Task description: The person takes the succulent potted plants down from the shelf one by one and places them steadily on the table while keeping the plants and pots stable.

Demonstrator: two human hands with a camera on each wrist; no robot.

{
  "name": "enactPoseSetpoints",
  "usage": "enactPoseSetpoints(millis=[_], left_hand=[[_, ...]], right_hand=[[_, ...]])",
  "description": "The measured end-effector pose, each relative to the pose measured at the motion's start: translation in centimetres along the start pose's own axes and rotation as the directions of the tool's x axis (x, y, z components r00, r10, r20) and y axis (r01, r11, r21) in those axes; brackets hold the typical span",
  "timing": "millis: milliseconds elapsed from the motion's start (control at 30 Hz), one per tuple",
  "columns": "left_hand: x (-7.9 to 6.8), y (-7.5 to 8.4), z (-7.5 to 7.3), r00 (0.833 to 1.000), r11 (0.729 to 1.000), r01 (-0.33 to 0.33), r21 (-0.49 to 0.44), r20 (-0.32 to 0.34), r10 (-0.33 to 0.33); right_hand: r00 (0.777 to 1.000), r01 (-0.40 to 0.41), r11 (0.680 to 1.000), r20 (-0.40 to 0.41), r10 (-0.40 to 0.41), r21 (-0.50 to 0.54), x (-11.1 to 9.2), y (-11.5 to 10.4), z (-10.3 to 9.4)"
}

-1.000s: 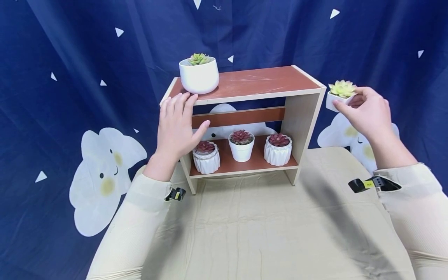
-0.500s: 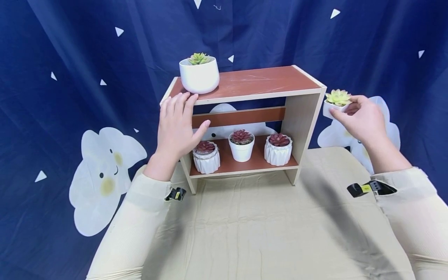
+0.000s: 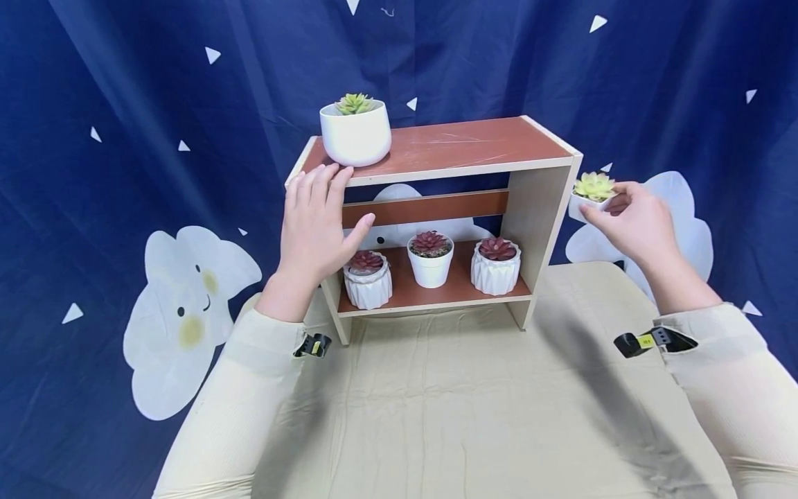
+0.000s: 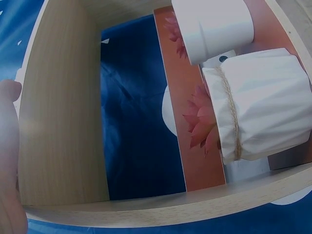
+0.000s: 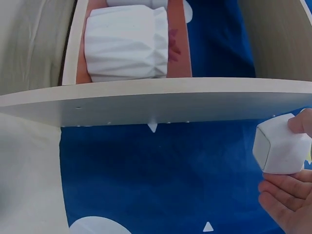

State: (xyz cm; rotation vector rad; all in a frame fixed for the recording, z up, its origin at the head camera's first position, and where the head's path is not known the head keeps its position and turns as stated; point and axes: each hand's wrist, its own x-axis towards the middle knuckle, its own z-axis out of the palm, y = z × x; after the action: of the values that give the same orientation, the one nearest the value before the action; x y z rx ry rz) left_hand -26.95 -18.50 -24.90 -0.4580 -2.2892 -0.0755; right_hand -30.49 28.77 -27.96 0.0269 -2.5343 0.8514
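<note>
My right hand pinches a small white faceted pot with a pale green succulent, held in the air just right of the shelf's top corner. In the right wrist view the underside of that white pot shows between thumb and fingers. My left hand lies with straight fingers at the front left edge of the wooden shelf's top board. Its fingertips are right below a larger round white pot with a green succulent, which stands on the top board.
On the lower board stand a twine-tied white pot at left, a smooth white pot in the middle and a ribbed white pot at right, all with red succulents. Beige cloth covers the table; a blue curtain hangs behind.
My right hand has moved down and left with the small potted succulent, closer to the shelf's right side. The left hand and the other pots have stayed in place.
</note>
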Motion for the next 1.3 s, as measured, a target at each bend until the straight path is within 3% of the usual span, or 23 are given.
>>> enactPoseSetpoints(millis=[1300], left_hand=[[0.0, 0.3, 0.0, 1.000, 1.000, 0.021, 0.000, 0.010, -0.021]], right_hand=[[0.992, 0.006, 1.000, 0.126, -0.008, 0.014, -2.0, 3.3, 4.6]])
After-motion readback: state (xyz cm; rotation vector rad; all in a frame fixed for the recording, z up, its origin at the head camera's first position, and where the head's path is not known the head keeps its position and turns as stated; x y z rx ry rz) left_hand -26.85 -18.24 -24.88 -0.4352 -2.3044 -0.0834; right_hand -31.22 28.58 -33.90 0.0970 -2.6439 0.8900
